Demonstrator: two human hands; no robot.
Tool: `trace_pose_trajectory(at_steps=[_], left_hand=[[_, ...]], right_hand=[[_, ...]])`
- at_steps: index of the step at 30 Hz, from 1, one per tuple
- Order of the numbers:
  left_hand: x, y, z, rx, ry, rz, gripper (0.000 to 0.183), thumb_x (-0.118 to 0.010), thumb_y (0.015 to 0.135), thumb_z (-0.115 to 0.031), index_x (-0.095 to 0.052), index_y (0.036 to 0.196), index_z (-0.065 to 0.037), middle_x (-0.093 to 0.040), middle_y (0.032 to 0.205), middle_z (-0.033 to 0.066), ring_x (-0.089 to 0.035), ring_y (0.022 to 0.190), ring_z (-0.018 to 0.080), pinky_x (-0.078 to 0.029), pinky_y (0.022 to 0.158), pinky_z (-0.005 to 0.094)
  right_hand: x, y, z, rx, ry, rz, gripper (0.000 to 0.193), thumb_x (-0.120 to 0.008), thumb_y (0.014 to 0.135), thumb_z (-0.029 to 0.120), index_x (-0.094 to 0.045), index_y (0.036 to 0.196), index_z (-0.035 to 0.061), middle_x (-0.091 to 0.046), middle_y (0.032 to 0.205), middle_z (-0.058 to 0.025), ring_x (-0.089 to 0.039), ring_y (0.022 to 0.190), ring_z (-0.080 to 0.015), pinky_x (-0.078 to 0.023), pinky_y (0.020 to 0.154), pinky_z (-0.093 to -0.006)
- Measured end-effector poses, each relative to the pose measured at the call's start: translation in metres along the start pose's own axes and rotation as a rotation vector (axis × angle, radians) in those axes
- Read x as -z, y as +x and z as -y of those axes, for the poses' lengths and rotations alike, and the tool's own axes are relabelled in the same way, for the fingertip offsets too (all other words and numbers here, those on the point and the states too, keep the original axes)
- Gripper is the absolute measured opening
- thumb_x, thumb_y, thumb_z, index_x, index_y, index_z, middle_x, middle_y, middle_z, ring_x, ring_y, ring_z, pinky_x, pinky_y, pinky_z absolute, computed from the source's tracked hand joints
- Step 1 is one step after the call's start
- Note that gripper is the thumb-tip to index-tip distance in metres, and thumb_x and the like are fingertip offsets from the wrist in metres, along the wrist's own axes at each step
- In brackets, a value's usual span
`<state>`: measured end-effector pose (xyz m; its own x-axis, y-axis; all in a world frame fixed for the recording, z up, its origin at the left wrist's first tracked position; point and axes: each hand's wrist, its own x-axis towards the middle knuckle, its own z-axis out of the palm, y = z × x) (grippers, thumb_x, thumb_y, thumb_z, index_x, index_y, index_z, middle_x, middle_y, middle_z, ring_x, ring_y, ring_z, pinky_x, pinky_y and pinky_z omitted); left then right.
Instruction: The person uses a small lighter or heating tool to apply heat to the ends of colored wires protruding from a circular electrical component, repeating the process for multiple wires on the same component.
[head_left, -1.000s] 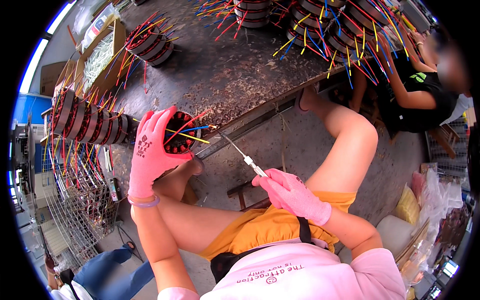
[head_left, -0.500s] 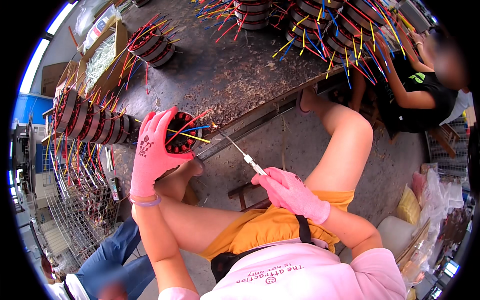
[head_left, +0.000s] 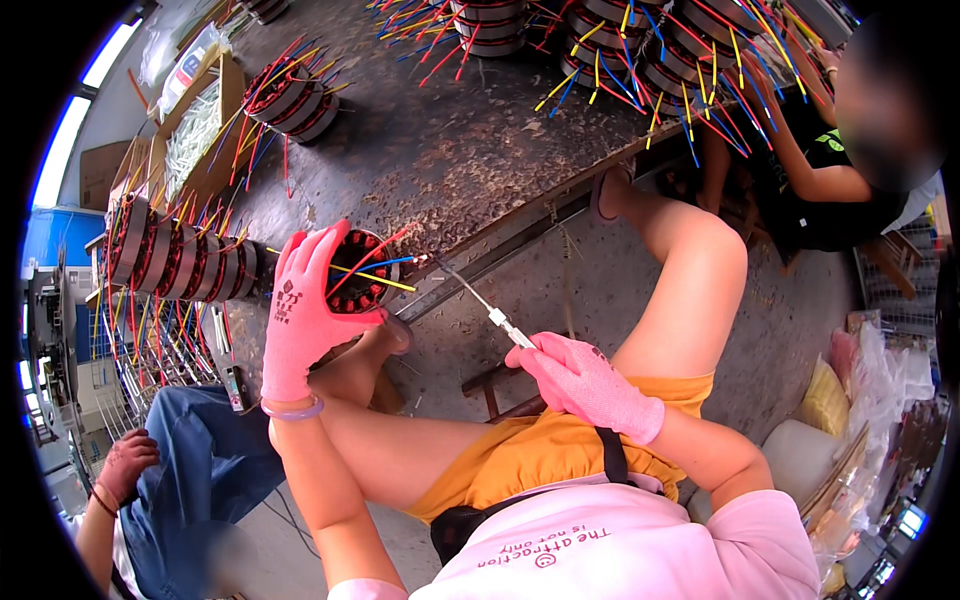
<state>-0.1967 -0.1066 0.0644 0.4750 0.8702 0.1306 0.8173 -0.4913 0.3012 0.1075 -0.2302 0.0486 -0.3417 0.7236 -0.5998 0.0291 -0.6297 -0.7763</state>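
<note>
My left hand [head_left: 305,315], in a pink glove, grips a motor stator [head_left: 352,297] by its side at the table's near edge. Red windings line the stator's open face, and red, yellow and blue wires stick out of it toward the right. My right hand [head_left: 588,385], also gloved in pink, is closed around the handle of a slim torch-like tool [head_left: 498,317]. Its long thin metal stem reaches up and left to the end of the blue wire [head_left: 385,264]. Whether the tip touches that wire end cannot be made out.
A row of stators [head_left: 180,250] lies left of my left hand. One more stator [head_left: 290,100] stands beyond it, near a box of white sleeves [head_left: 195,135]. Several stators [head_left: 490,25] crowd the table's far side. Co-workers sit at right and lower left, one with a hand [head_left: 128,462] showing.
My hands keep nearly the same pose, with the tool tip still at the wire ends. The orange glow there looks fainter. At lower left a co-worker's hand and leg have come into view.
</note>
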Motion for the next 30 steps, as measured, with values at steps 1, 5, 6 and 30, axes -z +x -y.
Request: trace_pose_trajectory(at_steps=[1, 5, 6, 30], left_hand=[[-0.0006, -0.0002, 0.0009, 0.011, -0.001, 0.006, 0.098, -0.089, 0.051, -0.023, -0.051, 0.139, -0.005, -0.056, 0.135, 0.0146, -0.047, 0.130, 0.0383, -0.034, 0.115, 0.0486], [-0.0012, -0.0006, -0.0001, 0.025, -0.001, 0.006, 0.099, -0.090, 0.050, -0.024, -0.050, 0.140, -0.006, -0.056, 0.135, 0.0144, -0.046, 0.130, 0.0387, -0.033, 0.115, 0.0492], [-0.0010, -0.0004, -0.0010, 0.021, 0.001, -0.001, 0.098, -0.090, 0.051, -0.026, -0.051, 0.139, -0.005, -0.056, 0.134, 0.0144, -0.048, 0.129, 0.0374, -0.031, 0.116, 0.0492], [-0.0011, -0.0025, 0.0006, 0.060, 0.014, 0.039, 0.104, -0.090, 0.051, -0.023, -0.047, 0.144, -0.009, -0.051, 0.141, 0.0149, -0.039, 0.136, 0.0420, -0.032, 0.116, 0.0500]], right_hand=[[-0.0002, 0.0000, 0.0005, -0.003, -0.015, 0.000, 0.029, -0.052, 0.103, 0.027, -0.062, 0.108, 0.0007, -0.048, 0.065, 0.0009, -0.043, 0.053, -0.0065, -0.038, 0.050, -0.0257], [-0.0017, -0.0007, 0.0027, -0.016, -0.030, 0.004, 0.029, -0.052, 0.103, 0.028, -0.063, 0.106, 0.0013, -0.048, 0.063, 0.0007, -0.044, 0.052, -0.0064, -0.038, 0.050, -0.0261], [-0.0019, -0.0009, 0.0029, -0.018, -0.024, 0.007, 0.029, -0.052, 0.103, 0.028, -0.063, 0.106, 0.0015, -0.048, 0.063, 0.0007, -0.044, 0.051, -0.0064, -0.038, 0.050, -0.0262], [-0.0012, 0.0021, -0.0039, 0.023, -0.052, 0.000, 0.029, -0.052, 0.102, 0.029, -0.063, 0.104, 0.0027, -0.049, 0.061, -0.0001, -0.046, 0.050, -0.0075, -0.039, 0.050, -0.0272]])
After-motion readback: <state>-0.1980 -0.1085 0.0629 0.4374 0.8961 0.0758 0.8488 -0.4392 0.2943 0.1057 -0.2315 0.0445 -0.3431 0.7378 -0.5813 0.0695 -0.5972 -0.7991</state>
